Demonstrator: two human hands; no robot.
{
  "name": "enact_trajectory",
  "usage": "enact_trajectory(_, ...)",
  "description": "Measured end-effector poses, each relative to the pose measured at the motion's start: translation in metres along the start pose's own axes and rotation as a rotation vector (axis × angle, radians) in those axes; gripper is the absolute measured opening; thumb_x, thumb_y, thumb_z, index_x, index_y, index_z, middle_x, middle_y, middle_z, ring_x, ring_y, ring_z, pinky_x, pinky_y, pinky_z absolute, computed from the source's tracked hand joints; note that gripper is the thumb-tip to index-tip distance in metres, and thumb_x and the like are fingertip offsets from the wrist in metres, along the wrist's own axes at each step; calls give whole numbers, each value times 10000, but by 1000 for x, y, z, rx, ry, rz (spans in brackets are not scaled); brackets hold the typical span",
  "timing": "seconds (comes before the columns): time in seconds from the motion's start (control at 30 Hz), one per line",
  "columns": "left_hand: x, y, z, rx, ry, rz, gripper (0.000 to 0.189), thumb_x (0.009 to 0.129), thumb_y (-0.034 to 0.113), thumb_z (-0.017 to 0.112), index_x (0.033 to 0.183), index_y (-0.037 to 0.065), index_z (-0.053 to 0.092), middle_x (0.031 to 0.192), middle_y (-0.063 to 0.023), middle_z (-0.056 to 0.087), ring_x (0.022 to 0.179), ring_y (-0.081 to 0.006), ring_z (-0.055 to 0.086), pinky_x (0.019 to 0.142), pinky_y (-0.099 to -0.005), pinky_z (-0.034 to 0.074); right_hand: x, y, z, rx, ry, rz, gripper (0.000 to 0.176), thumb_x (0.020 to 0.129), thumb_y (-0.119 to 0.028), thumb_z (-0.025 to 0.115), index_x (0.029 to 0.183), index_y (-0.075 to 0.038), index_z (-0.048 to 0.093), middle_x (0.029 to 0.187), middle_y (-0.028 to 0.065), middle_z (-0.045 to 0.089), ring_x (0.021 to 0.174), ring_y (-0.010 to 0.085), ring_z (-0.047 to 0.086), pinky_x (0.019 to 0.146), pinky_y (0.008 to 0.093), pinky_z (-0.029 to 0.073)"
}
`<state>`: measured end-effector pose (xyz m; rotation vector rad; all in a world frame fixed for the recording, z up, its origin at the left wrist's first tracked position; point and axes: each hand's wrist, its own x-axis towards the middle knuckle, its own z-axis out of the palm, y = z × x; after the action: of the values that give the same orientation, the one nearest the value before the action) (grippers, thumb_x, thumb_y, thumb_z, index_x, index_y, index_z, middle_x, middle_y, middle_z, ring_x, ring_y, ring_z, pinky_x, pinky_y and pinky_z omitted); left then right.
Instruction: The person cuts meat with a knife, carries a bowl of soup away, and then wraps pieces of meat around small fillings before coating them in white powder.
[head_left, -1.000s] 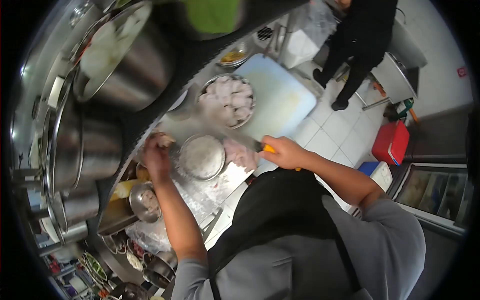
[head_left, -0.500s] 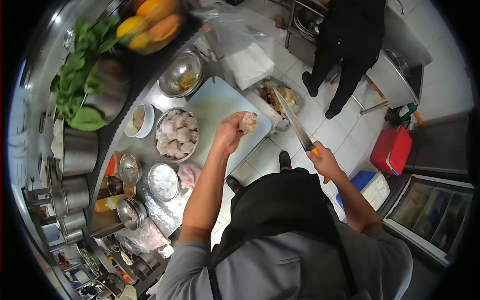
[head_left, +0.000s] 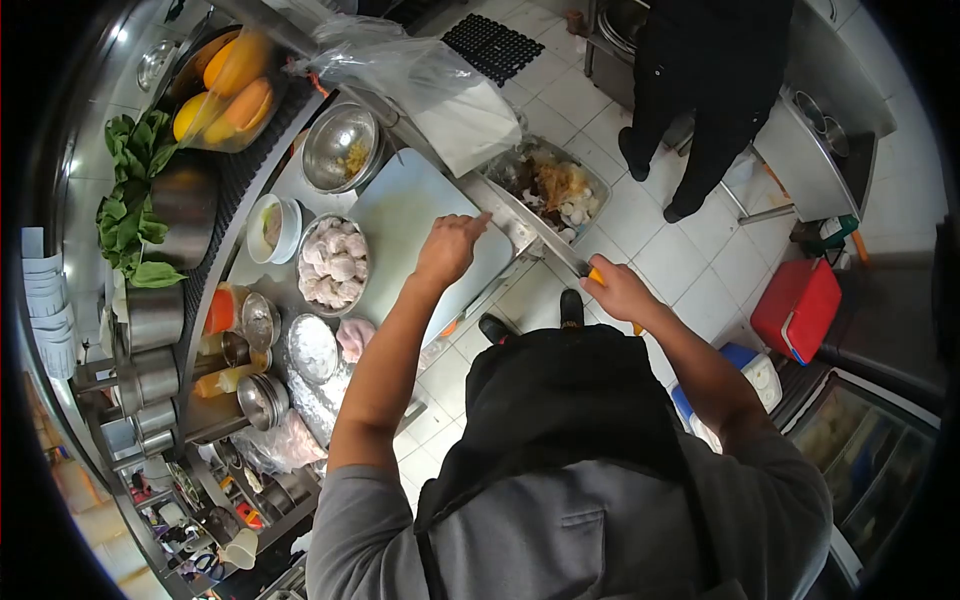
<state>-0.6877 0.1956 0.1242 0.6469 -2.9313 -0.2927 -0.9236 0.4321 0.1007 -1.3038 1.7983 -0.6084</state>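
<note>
Right hand is clamped round the orange handle of the knife, the blade pointing out past its fingertips toward the scrap tray. Left hand hovers over the cutting board, index finger stretched to the board's edge. Whether it grips anything, I cannot tell. The bowl of meat pieces sits just beside its wrist.
</note>
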Motion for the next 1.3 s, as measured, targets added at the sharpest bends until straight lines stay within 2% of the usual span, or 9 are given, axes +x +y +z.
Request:
enact_trajectory(0.1, 3, -2, 22, -598, 70, -465, 210, 918, 94, 580, 1099, -12, 589, 916, -119, 690, 721, -254, 656, 604, -369, 527, 7, 3, -3, -6, -11, -6, 325, 920, -304, 585, 988, -2, 488, 840, 278, 633, 841, 483, 609, 725, 543, 454)
enact_trajectory(0.2, 8, 5, 30, -1290, 83, -1030, 147, 895, 94, 609, 978, -26, 592, 864, -89, 669, 630, -208, 615, 498, -312, 476, 13, 0, -3, -45, -15, 8, 315, 921, -297, 581, 994, -5, 488, 846, 284, 637, 850, 484, 613, 739, 551, 459)
enact_trajectory(0.33, 4, 2, 62, -1583, 264, -1290, 147, 858, 127, 648, 935, 4, 622, 825, -80, 631, 682, -207, 610, 581, -343, 488, 15, -13, -7, -123, -1, -24, 280, 929, -258, 558, 995, 3, 484, 834, 271, 647, 819, 482, 620, 734, 556, 473)
enact_trajectory(0.37, 3, 2, 68, -1631, 249, -1317, 158, 897, 140, 599, 990, 15, 623, 883, -93, 640, 752, -226, 630, 645, -375, 512, 16, -16, -9, -144, -3, -37, 269, 932, -246, 550, 995, 8, 483, 831, 267, 649, 808, 481, 622, 731, 557, 478)
enact_trajectory(0.47, 10, 24, 62, -1689, 440, -1506, 152, 921, 88, 513, 982, -18, 604, 866, -125, 633, 733, -261, 644, 594, -403, 551, 19, -16, -3, -203, 17, -121, 246, 934, -209, 535, 1002, 22, 482, 830, 257, 658, 792, 473, 634, 727, 556, 492)
enact_trajectory(0.67, 4, 20, 80, -1800, 519, -1542, 154, 945, 94, 501, 1002, -8, 602, 889, -117, 638, 747, -253, 659, 617, -383, 572, 19, -29, -2, -297, -74, -84, 244, 930, -186, 536, 1037, 28, 490, 824, 260, 661, 803, 456, 654, 742, 552, 508)
enact_trajectory(0.77, 7, 24, 75, -1769, 514, -1571, 210, 959, 110, 488, 1090, -20, 588, 982, -148, 648, 849, -285, 660, 729, -425, 576, 17, -35, -5, -289, -95, -88, 248, 929, -185, 536, 1042, 30, 489, 838, 265, 663, 812, 456, 656, 748, 550, 510)
enact_trajectory(1.07, 3, 22, 79, -1791, 474, -1522, 196, 946, 118, 514, 1079, 6, 603, 949, -124, 662, 834, -262, 667, 697, -391, 568, 20, -39, -2, -324, -159, -48, 235, 937, -176, 511, 1046, 32, 498, 878, 280, 668, 849, 460, 657, 763, 548, 509)
enact_trajectory(1.3, -2, 21, 88, -1744, 492, -1502, 225, 933, 87, 512, 1109, -29, 592, 992, -142, 645, 843, -278, 664, 717, -403, 563, 39, -56, 2, -375, -211, 12, 213, 916, -84, 439, 1070, 47, 505, 910, 288, 670, 891, 455, 655, 792, 542, 508)
